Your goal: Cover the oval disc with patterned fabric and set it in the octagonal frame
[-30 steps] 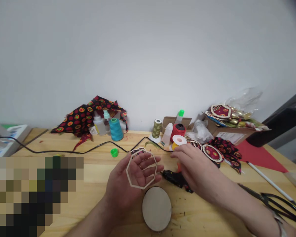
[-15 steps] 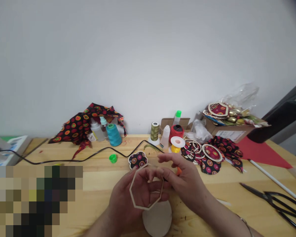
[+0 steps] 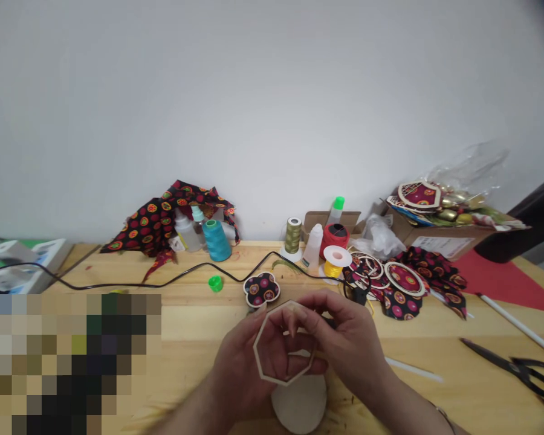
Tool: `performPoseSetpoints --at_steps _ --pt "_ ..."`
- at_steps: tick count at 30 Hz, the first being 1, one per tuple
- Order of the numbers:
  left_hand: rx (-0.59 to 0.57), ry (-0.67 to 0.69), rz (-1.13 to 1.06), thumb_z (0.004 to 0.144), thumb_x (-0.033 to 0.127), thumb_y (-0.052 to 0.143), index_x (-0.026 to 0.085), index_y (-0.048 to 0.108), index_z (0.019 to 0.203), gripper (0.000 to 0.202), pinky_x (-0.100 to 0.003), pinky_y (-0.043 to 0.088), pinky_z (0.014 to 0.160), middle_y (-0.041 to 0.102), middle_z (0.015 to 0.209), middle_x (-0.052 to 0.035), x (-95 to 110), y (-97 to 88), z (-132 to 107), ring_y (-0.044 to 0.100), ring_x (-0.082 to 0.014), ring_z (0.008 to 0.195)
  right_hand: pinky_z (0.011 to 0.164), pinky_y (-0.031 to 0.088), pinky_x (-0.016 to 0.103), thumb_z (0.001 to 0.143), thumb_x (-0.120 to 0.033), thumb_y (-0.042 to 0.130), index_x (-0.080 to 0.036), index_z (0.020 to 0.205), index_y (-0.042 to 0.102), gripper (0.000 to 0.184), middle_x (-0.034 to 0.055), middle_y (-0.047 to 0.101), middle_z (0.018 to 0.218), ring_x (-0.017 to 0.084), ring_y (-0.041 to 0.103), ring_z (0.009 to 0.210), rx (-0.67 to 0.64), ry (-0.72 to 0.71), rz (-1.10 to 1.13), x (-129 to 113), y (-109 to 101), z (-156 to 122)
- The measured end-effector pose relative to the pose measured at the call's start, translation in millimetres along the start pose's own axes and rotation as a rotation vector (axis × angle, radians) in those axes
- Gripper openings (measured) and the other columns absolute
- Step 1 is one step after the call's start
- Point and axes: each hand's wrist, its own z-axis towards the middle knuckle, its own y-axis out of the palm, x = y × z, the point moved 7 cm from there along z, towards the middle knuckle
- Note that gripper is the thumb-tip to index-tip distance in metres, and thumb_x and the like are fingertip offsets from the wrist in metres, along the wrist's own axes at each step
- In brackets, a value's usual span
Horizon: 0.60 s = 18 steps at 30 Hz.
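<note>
A thin pale octagonal frame (image 3: 272,381) is held up between my two hands, tilted toward me. My left hand (image 3: 240,362) lies behind it, with the thumb by its upper left side and fingers curled under the opening. My right hand (image 3: 344,338) pinches the upper right edge between thumb and fingers. Part of that edge is hidden by the fingers. Below the frame, a round pale disc (image 3: 299,406) lies on the table. Just beyond my hands is a flower-shaped piece (image 3: 262,290) with dark patterned fabric and a pale rim.
A black cable (image 3: 131,284) crosses the table behind a green cap (image 3: 215,283). Thread spools, including a blue one (image 3: 216,240), and a white bottle (image 3: 312,246) stand near the wall. Fabric-covered pieces (image 3: 404,279) and black scissors (image 3: 521,368) are at right.
My right hand's raised fingers have come down and closed on the frame's edge. The view has shifted, so the table things appear further right.
</note>
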Motion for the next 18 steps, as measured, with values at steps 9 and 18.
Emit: performPoseSetpoints --at_steps 9,18 --pt "0.489 0.281 0.415 0.073 0.036 0.078 0.019 0.074 0.094 0.027 -0.032 0.052 0.073 0.073 0.089 -0.0072 28.6 -28.3 -8.8 0.067 -0.0216 0.082 0.055 0.051 0.026 0.077 -0.030 0.069 -0.021 0.073 0.075 0.011 0.0006 0.072 0.065 0.015 0.063 0.058 0.079 -0.202 -0.150 -15.4 -13.4 3.4" --pt "0.752 0.468 0.842 0.069 0.031 0.081 0.020 0.079 0.089 0.023 -0.020 0.047 0.056 0.067 0.061 0.0003 45.4 -26.1 -25.8 0.055 -0.0102 0.057 0.061 0.051 0.028 0.080 -0.022 0.067 -0.022 0.077 0.073 0.007 0.0009 0.073 0.070 0.016 0.065 0.064 0.101 -0.361 -0.277 -18.2 -14.8 0.0"
